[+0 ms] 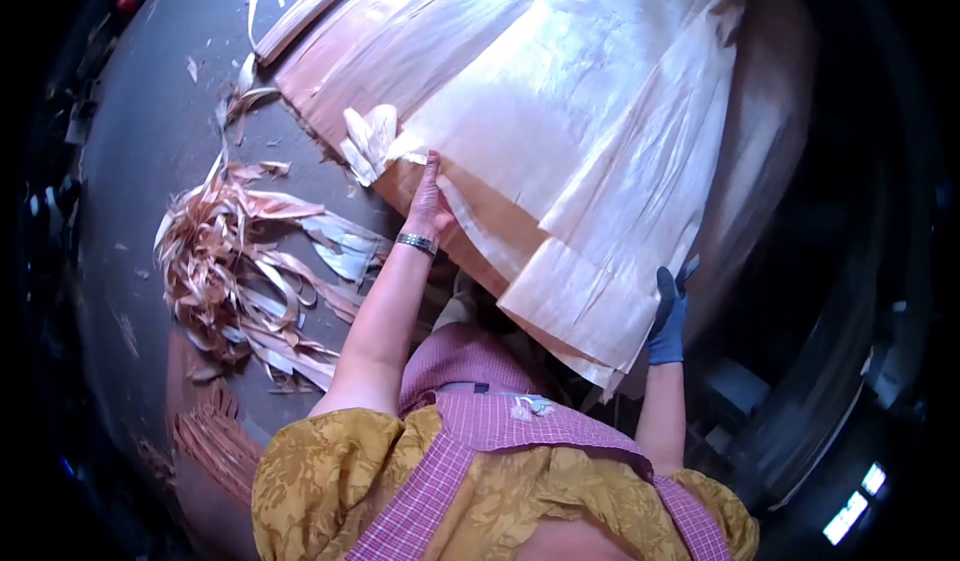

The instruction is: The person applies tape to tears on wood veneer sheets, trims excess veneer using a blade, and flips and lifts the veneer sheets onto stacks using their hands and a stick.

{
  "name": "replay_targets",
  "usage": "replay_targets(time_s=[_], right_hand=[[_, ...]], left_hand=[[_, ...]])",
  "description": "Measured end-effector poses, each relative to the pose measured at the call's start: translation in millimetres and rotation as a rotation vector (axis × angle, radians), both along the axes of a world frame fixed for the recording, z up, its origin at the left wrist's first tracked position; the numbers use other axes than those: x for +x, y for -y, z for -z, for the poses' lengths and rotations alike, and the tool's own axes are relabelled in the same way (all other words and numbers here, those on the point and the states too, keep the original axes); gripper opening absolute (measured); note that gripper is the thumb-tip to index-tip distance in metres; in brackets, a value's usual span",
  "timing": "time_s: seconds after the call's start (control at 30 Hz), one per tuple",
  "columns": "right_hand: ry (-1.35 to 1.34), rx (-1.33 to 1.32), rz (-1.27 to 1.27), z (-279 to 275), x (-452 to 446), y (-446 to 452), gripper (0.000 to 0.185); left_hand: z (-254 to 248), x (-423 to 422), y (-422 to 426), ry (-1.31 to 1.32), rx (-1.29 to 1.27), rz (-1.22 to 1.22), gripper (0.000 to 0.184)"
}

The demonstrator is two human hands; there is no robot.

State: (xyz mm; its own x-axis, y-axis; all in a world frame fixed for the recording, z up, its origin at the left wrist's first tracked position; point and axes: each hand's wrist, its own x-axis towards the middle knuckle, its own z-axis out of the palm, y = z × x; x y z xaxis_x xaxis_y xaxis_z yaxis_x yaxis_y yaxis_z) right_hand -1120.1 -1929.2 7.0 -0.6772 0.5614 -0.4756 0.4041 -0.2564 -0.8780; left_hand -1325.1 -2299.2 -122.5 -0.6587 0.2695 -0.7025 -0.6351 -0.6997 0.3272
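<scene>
A large stack of thin, pale wood veneer sheets (pixel 560 91) spreads in front of me, its near edge reaching my waist. My left hand (pixel 430 209), bare with a metal watch at the wrist, is closed on the near left edge of a veneer strip, thumb upward. Beside it a torn, curled piece of veneer (pixel 370 141) sticks up. My right hand (pixel 668 316), in a dark blue glove, grips the right edge of the top veneer sheet (pixel 590 301), thumb on the near face. The fingers under the sheet are hidden.
A tangled heap of veneer strips (pixel 235 261) lies on the grey floor (pixel 140 161) to the left. Below it is a reddish bundle of splintered strips (pixel 215 431). Small scraps dot the floor at the upper left. The right side is dark.
</scene>
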Motion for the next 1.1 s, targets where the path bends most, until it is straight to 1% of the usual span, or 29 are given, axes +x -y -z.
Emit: replay_targets(time_s=[0.07, 0.1, 0.13, 0.17, 0.2, 0.23, 0.27, 0.3, 0.33, 0.37, 0.4, 0.47, 0.5, 0.53, 0.57, 0.6, 0.67, 0.7, 0.77, 0.8, 0.87, 0.9, 0.93, 0.97, 1.0, 1.03, 1.1], right_hand=[[0.103, 0.177, 0.084, 11.1, 19.6, -18.7, 0.059], [0.145, 0.266, 0.13, 16.0, 27.7, -26.6, 0.06], [0.095, 0.259, 0.134, 21.2, 35.5, -31.9, 0.061], [0.037, 0.26, 0.14, 24.3, 41.9, -37.0, 0.062], [-0.027, 0.259, 0.144, 27.5, 42.7, -41.4, 0.063], [-0.101, 0.455, 0.192, 26.7, 40.9, -37.9, 0.06], [-0.161, 0.645, 0.245, 19.2, 40.9, -30.5, 0.058], [-0.023, 0.491, 0.26, -2.2, 46.0, -30.8, 0.054], [0.011, 0.434, 0.253, -2.4, 53.8, -34.6, 0.054], [0.044, 0.372, 0.242, 4.9, 64.5, -42.7, 0.054], [0.075, 0.31, 0.227, 15.0, 77.1, -52.5, 0.054], [-0.063, 0.333, 0.24, 41.7, 120.3, -91.3, 0.049], [-0.071, 0.325, 0.24, 30.3, 137.5, -96.0, 0.048], [-0.08, 0.327, 0.24, 3.2, 150.6, -89.7, 0.047], [-0.125, 0.327, 0.233, -20.9, 164.3, -88.5, 0.043], [-0.117, 0.333, 0.242, -28.4, 186.0, -95.1, 0.042], [-0.088, 0.339, 0.266, -34.7, 238.6, -115.7, 0.039], [-0.086, 0.401, 0.282, -49.1, 264.5, -121.4, 0.038], [-0.076, 0.526, 0.32, -76.7, 307.9, -134.1, 0.034], [-0.093, 0.478, 0.286, -73.9, 339.6, -156.6, 0.033], [-0.118, 0.38, 0.256, -54.2, 414.1, -199.6, 0.03], [-0.114, 0.402, 0.331, -62.2, 442.3, -211.9, 0.028], [-0.21, 0.488, 0.333, -75.7, 467.3, -222.1, 0.026], [-0.017, 0.507, 0.393, -86.2, 495.1, -232.9, 0.027], [0.027, 0.514, 0.416, -90.2, 516.9, -248.2, 0.029], [0.071, 0.52, 0.439, -94.2, 538.9, -263.4, 0.031], [-0.14, 0.538, 0.431, -87.7, 587.1, -303.7, 0.034]], left_hand=[[-14.7, -12.3, -27.9, 0.07, -0.036, 0.018, 0.088], [-10.2, -18.2, -37.5, -0.036, -0.041, 0.06, 0.083], [-1.5, -20.6, -45.4, -0.034, -0.216, 0.156, 0.063], [19.4, -22.1, -65.2, -0.024, -0.26, 0.037, 0.04], [10.6, -26.9, -74.6, 0.046, -0.521, 0.143, 0.028], [46.9, -21.4, -84.6, -0.07, -0.469, -0.002, 0.025], [-4.5, -7.9, -98.2, -0.272, -0.43, -0.08, 0.021], [-15.7, -0.6, -108.3, -0.238, -0.466, -0.066, 0.019], [-24.8, 5.5, -109.5, -0.388, -0.435, -0.062, 0.015], [-33.2, 12.0, -112.1, -0.398, -0.454, -0.004, 0.013], [-53.4, 19.0, -117.1, -0.407, -0.474, 0.05, 0.012], [-103.7, 54.9, -163.4, -0.572, -0.51, 0.053, 0.011], [-120.3, 72.2, -180.3, -0.651, -0.525, 0.051, 0.012], [-115.1, 84.3, -190.0, -0.804, -0.688, 0.057, 0.015], [-121.4, 100.8, -206.1, -0.848, -0.627, 0.104, 0.017], [-130.0, 121.4, -221.1, -0.888, -0.566, 0.154, 0.019], [-140.0, 166.6, -256.8, -0.994, -0.609, 0.219, 0.019], [-147.0, 191.9, -275.3, -1.048, -0.628, 0.25, 0.019], [-161.6, 240.1, -312.3, -1.064, -0.557, 0.267, 0.02], [-175.0, 269.3, -331.5, -1.075, -0.518, 0.281, 0.02], [-212.2, 325.4, -356.7, -1.105, -0.579, 0.369, 0.02], [-226.6, 352.4, -375.1, -1.126, -0.6, 0.421, 0.019], [-233.0, 376.7, -396.1, -1.084, -0.421, 0.379, 0.017], [-238.7, 402.6, -413.0, -1.091, -0.428, 0.405, 0.017], [-248.1, 422.1, -428.0, -1.096, -0.442, 0.423, 0.016], [-249.4, 439.3, -445.1, -1.118, -0.39, 0.436, 0.017], [-244.6, 474.7, -485.1, -1.159, -0.291, 0.459, 0.02]])
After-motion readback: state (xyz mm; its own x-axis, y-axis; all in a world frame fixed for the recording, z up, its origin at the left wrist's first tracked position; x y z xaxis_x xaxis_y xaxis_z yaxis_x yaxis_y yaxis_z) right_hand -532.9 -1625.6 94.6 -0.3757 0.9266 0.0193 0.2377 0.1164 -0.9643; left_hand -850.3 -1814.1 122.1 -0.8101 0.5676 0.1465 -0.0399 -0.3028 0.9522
